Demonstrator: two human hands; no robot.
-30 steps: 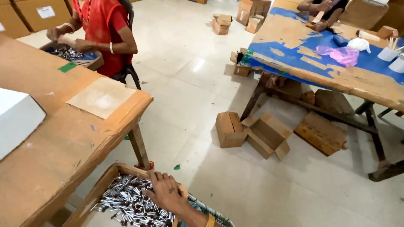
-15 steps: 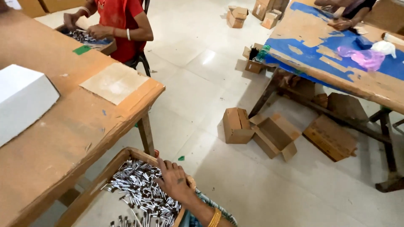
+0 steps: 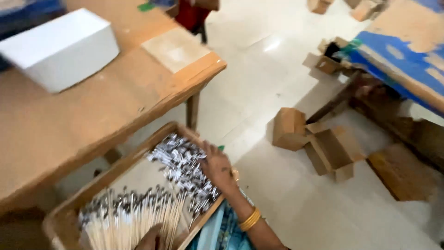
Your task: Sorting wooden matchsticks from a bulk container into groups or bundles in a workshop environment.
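A shallow wooden tray (image 3: 115, 170) sits low beside the table, below me. Its far corner holds a heap of small black-and-white pieces (image 3: 182, 162). Several thin pale sticks with dark tips (image 3: 129, 217) lie in its near half. My right hand (image 3: 216, 167), with gold bangles on the wrist, rests on the heap at the tray's right rim, fingers pressed into the pieces. Only the top of my left hand (image 3: 152, 239) shows at the bottom edge, under the stick ends. What it grips is hidden.
A brown wooden table (image 3: 69, 120) carries a white box (image 3: 60, 48) and a pale cardboard sheet (image 3: 175, 48). Open cardboard boxes (image 3: 330, 150) lie on the tiled floor. A blue-topped table (image 3: 397, 60) stands at the right. A person in red (image 3: 192, 14) sits beyond.
The view has dropped and swung left, bringing the sticks and my left hand into sight. My right hand stays on the heap of small pieces.
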